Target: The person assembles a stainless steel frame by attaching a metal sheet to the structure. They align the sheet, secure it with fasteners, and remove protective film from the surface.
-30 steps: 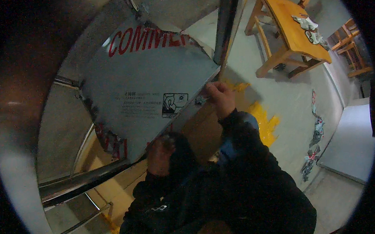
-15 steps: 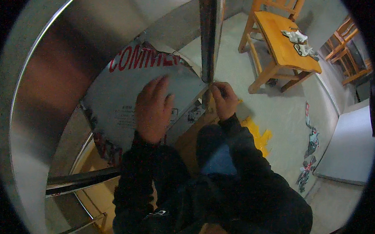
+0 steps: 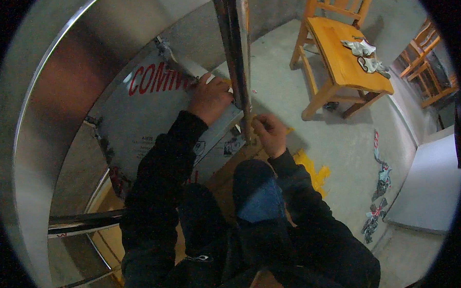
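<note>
A low metal shelf panel wears grey protective film with red lettering, torn and crumpled along its edges. My left hand lies at the far right edge of this panel, beside the upright metal post. Its fingers are bent and drawn together at the film's edge; their tips are partly hidden. Just right of the post's lower end is my right hand, thumb and forefinger pinched. What lies between those fingertips is too small to make out.
A curved shiny metal surface arches over the left. To the right stands a wooden chair with work gloves on its seat. Yellow scraps and torn film pieces lie on the floor. A white panel is at far right.
My left hand has moved from over the middle of the panel to its far right edge by the post. My right hand has shifted slightly down, still pinched. The view has shifted a little.
</note>
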### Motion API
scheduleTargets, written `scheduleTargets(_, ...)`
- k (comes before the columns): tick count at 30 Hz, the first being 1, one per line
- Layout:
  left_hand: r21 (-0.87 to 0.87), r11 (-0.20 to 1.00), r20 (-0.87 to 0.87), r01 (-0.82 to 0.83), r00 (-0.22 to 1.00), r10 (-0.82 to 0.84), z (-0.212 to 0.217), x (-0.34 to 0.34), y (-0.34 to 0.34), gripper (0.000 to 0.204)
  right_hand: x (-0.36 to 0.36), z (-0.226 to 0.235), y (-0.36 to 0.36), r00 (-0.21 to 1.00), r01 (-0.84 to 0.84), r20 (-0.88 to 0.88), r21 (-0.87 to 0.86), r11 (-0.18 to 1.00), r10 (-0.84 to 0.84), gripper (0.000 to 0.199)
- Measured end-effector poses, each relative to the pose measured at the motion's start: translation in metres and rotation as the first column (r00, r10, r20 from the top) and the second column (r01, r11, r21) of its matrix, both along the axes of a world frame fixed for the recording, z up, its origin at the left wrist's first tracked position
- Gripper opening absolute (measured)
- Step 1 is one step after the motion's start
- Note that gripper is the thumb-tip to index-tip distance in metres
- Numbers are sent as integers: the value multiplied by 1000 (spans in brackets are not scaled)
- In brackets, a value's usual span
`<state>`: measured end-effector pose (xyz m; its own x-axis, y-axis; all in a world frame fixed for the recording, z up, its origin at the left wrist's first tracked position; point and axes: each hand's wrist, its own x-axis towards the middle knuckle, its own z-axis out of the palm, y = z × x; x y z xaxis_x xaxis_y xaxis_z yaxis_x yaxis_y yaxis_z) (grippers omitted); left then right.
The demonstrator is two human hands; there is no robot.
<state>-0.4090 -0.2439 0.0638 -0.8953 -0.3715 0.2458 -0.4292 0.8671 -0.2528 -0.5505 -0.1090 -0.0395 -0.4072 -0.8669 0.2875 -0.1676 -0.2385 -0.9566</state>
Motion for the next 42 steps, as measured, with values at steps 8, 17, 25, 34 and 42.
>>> scheduleTargets(8,135,982,-128,130,985,-113,1,12,-10,13,-2,4,-2,995,34,-95,21,999,-32,13)
scheduleTargets(17,302,945,-150,126,985,-84,14,15,-1,14,-2,-1,-4,996,-92,-5,98,991,93,16)
scheduleTargets(25,111,977,-160,184,973,-165,3,17,-2,9,1,3,-7,987,-154,67,82,985,148,16)
scheduleTargets(34,271,934,-227,231,959,-172,5,23,-3,6,0,1,-10,988,-155,-11,113,981,157,15)
scheduleTargets(42,471,822,-313,321,932,-184,-4,39,-15,7,-11,6,-3,985,-138,-100,57,989,143,17)
